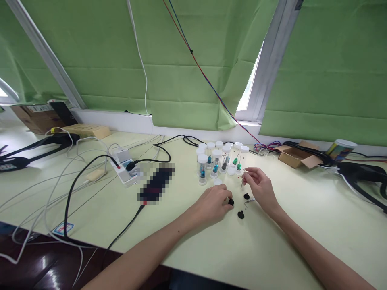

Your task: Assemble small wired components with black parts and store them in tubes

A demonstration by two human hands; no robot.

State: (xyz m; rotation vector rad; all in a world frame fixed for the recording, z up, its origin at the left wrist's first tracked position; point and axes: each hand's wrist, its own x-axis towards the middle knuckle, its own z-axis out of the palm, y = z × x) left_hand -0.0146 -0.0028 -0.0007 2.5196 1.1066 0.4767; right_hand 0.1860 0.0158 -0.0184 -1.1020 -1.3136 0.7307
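Note:
My left hand rests low over the table, thumb and fingers closed on a small black knob-like piece. Between the fingertips of my right hand is a thin metal pin-like piece, too small to name surely. Two more black pieces lie between the hands: one black round piece near the right hand, and a black disc with a short stem closer to me. A bent metal tool lies beside them. Beyond the hands stand several clear tubes with white caps, holding blue, grey or green-based needles.
To the left are a power strip, a blurred phone-like device and many tangled cables. A small open cardboard box, a canister and a black strap-like headset sit at right. Green blinds hang behind.

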